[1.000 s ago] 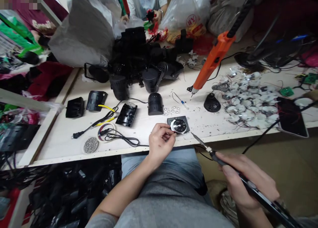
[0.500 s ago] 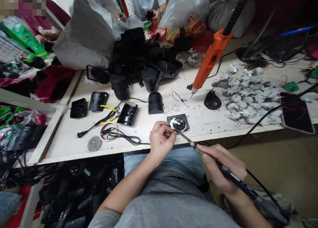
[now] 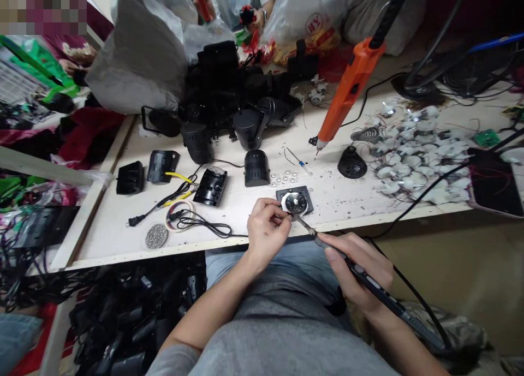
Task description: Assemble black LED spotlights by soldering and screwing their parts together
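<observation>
- Pinching the rim of a round black-and-silver disc [image 3: 295,203], the left hand [image 3: 266,226] is closed, thumb and fingers [image 3: 275,208] drawn together at the disc's left side.
- The right hand [image 3: 359,268] is closed around a black soldering iron [image 3: 370,285], holding it like a pen, with the metal tip reaching the disc's lower edge, just beside the left fingertips.
- The disc sits on a dark square plate [image 3: 310,199], near the front edge of a pale wooden table [image 3: 102,223].
- Just behind the plate are small clear beads [image 3: 283,178] and a black cylindrical lamp housing [image 3: 256,168].
- Farther left lie black plastic covers [image 3: 162,166], a power cord [image 3: 159,212] and a round dish of metal pellets [image 3: 156,236].
- A heap of black lamp parts [image 3: 233,95] stands at the back of the table.
- An orange electric screwdriver [image 3: 347,97] hangs tilted, its tip just above the table.
- To the right, a mass of small white wired parts [image 3: 417,157] lies beside a black cone-shaped piece [image 3: 352,165].
- Across the table, a co-worker's hand [image 3: 257,21] holds something small, red and black, among plastic bags [image 3: 305,13].
</observation>
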Demonstrator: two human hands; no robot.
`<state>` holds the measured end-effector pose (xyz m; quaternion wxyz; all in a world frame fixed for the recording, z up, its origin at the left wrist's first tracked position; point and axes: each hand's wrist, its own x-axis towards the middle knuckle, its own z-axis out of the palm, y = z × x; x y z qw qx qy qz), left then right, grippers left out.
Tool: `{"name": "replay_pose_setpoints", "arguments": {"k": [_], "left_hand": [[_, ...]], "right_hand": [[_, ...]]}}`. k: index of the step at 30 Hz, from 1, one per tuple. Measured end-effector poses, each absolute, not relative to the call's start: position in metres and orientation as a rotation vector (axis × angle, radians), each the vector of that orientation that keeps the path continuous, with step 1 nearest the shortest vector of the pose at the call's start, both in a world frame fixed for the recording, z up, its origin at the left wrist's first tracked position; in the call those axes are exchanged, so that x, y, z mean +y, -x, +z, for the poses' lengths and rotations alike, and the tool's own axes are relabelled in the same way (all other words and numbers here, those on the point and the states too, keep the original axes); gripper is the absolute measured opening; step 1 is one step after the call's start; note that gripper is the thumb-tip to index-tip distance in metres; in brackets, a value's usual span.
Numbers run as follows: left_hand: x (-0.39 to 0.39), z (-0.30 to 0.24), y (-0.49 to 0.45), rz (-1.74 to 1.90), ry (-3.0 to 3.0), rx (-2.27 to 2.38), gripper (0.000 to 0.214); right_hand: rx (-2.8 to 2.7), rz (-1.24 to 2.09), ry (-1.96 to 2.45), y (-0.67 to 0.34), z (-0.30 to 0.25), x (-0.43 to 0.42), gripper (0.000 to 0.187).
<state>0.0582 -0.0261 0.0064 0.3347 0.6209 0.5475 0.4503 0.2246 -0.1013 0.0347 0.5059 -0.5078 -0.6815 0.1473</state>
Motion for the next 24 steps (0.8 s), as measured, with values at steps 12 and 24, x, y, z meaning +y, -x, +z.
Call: {"name": "replay_pose_setpoints", "arguments": {"k": [12,24], "left_hand": [[-0.0265,0.0054,-0.0575,1.173,-1.641,1.433,0.011],[-0.0271,0.0048,-0.0570,1.150,-1.622,1.439,0.011]], "right_hand": [[-1.682,0.340,1.221,-0.2234,0.0363,-0.1006,0.025],[-1.641,0.353,1.215,-0.2242,0.0334,-0.1041,0.028]]}}
